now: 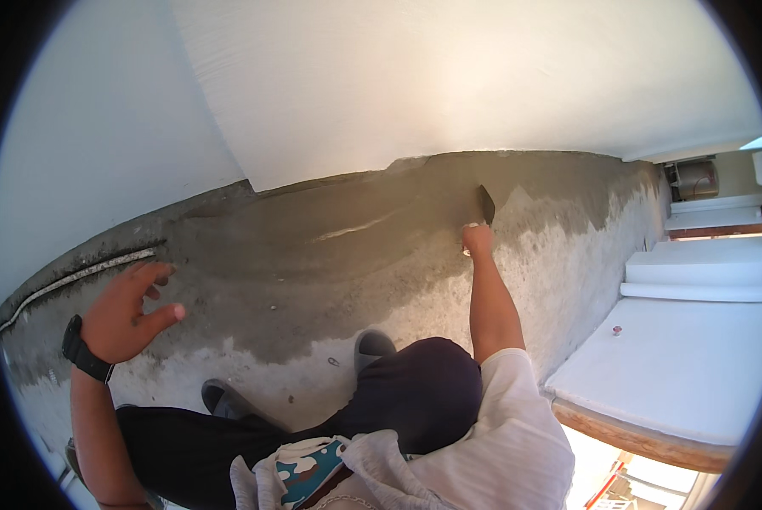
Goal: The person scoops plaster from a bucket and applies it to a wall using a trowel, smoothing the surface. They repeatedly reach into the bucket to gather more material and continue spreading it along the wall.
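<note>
Gripping a trowel [486, 204], right hand [478, 239] curled tight, dark blade [487, 208] just beyond the knuckles, left hand [130, 316] loosely spread

Head-height fisheye (edges bent), looking down at nearby floor [559, 246], far right perhaps blurred

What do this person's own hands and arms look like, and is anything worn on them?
Both hands are human and gloveless. The left hand has a black watch-like band at its wrist, and no sleeve shows on that forearm. The right hand has a bare wrist; a loose white sleeve covers its upper arm.
</note>
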Available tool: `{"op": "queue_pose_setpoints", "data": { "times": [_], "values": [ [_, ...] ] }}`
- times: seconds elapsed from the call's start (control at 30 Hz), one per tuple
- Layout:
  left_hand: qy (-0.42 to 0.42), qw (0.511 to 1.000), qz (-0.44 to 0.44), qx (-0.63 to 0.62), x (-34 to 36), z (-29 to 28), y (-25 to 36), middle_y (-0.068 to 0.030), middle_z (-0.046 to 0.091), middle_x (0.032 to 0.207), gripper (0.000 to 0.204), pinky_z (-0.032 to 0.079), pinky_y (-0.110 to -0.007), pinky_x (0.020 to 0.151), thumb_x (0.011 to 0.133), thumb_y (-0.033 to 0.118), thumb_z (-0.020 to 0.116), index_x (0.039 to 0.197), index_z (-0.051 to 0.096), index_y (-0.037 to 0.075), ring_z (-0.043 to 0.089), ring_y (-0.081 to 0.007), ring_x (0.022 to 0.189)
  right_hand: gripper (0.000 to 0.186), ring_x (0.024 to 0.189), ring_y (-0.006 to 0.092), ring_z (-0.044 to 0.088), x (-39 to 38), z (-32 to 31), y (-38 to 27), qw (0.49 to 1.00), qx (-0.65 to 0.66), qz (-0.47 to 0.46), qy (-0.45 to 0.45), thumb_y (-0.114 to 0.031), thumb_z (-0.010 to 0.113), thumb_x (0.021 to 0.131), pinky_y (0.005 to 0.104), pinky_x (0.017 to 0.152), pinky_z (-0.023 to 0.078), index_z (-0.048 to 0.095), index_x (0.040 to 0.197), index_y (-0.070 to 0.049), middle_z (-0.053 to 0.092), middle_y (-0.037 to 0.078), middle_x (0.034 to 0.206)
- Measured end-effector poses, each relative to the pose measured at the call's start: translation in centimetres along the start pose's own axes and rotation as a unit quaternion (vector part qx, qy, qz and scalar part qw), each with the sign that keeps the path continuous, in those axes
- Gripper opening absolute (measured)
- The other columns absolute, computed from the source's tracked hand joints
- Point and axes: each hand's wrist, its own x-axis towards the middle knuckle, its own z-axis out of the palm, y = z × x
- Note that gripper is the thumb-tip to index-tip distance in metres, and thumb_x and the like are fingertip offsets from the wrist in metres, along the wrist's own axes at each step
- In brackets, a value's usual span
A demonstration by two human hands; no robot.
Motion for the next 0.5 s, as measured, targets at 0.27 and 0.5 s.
{"op": "queue_pose_setpoints", "data": {
  "times": [0.27,0.5],
  "values": [
    [0.029,0.999,0.023,-0.001,-0.8,-0.5,1.3,-0.0151,0.062,0.107,0.058,0.051,-0.040,0.078,0.087,0.041,0.073,0.129,0.059,0.003,0.063,-0.0301,0.093,0.042,0.079,0.0415,0.071,-12.8,-1.6,-6.9,0.963,0.158,-0.168,-0.137,-0.036,0.071,0.087,0.0471,0.072,0.054,0.070,0.082,0.006,0.068,0.027,0.075],
    [0.037,0.999,0.008,0.010,-3.2,-1.2,0.9,-0.0131,0.063,0.111,0.058,0.052,-0.035,0.070,0.087,0.039,0.075,0.130,0.058,0.003,0.064,-0.0264,0.097,0.051,0.074,0.0419,0.070,-23.6,-2.7,-14.4,0.932,0.164,-0.218,-0.238,-0.042,0.072,0.087,0.0479,0.069,0.053,0.068,0.081,0.009,0.066,0.029,0.073]
  ]
}}
